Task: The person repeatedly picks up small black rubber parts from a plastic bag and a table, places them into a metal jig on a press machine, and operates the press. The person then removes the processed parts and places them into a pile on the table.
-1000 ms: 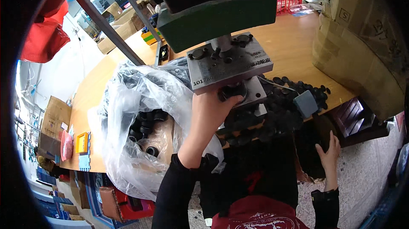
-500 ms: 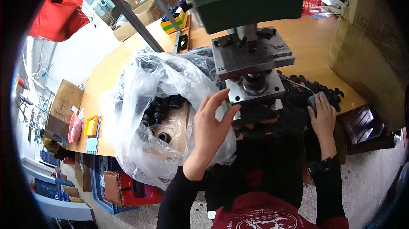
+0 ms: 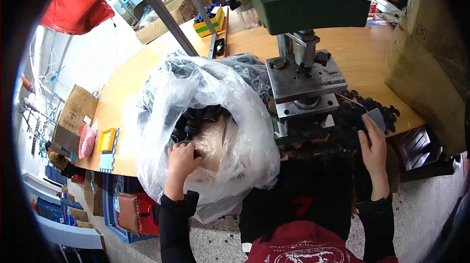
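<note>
My left hand point(image 3: 182, 161) reaches into the opening of a large clear plastic bag point(image 3: 245, 138). Its fingers close over a black round part, mostly hidden beneath them; more black round parts point(image 3: 192, 123) lie deeper in the bag. On the right, my right hand point(image 3: 375, 153) has its fingers stretched out, the tips at the near edge of a small grey box point(image 3: 376, 118) with a cable. Between my hands stands a green press point(image 3: 313, 11). Its upper steel plate point(image 3: 306, 79) sits low over the lower plate point(image 3: 309, 110), with a dark round piece partly visible between them.
Many black discs point(image 3: 377, 109) are heaped on the wooden table point(image 3: 132, 82) around the press base. A tall cardboard box point(image 3: 426, 62) stands at the right. Farther left are an orange tray point(image 3: 106, 139) and a pink basket point(image 3: 87, 140). A metal post point(image 3: 164, 13) rises behind the bag.
My left hand has moved from the press plates leftward into the bag. The upper plate has come down toward the lower one. My right hand has drawn back slightly on the grey box.
</note>
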### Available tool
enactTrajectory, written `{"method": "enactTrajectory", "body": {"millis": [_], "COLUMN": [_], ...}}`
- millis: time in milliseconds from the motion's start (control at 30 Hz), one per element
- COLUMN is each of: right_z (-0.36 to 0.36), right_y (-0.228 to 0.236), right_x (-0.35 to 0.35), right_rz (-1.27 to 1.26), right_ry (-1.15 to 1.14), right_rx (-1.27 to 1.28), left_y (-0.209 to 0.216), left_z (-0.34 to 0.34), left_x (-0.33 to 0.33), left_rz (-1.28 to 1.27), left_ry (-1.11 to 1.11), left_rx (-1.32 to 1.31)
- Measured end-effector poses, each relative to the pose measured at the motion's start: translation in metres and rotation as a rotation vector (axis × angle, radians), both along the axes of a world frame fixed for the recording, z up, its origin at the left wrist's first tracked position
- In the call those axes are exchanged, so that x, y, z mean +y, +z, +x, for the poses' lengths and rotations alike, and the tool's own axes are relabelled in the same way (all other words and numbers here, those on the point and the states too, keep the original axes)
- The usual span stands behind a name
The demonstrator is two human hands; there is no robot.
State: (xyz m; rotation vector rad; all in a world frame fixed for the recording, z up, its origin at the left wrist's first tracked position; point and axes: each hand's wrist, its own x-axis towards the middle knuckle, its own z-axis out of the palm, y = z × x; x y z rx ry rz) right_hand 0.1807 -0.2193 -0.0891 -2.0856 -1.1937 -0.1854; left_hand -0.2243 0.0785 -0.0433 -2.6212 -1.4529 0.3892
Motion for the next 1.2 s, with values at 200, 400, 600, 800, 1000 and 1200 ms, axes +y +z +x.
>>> {"method": "enactTrajectory", "body": {"millis": [200,400,600,800,1000,1200], "right_z": [-0.048,-0.062,-0.052,-0.047,0.004,0.027], "right_y": [0.056,0.087,0.075,0.032,-0.059,-0.027], "right_x": [0.074,0.137,0.124,0.019,-0.115,-0.085], "right_rz": [0.267,0.383,0.225,0.101,-0.372,-0.303], "right_ry": [0.191,0.192,0.137,-0.018,-0.372,-0.299], "right_rx": [-0.053,0.094,-0.094,0.049,0.287,0.140], "left_y": [0.054,0.059,0.060,0.043,0.053,0.057], "left_z": [0.039,0.086,0.150,0.212,0.246,0.241], "left_x": [-0.053,-0.088,-0.091,-0.078,-0.064,-0.082], "left_rz": [-0.383,-0.867,-0.635,-0.294,-0.317,-0.228], "left_ry": [-0.121,-0.221,-0.236,-0.353,-0.497,-0.280], "left_rx": [-1.102,-1.459,-1.376,-1.253,-1.202,-0.976]}}
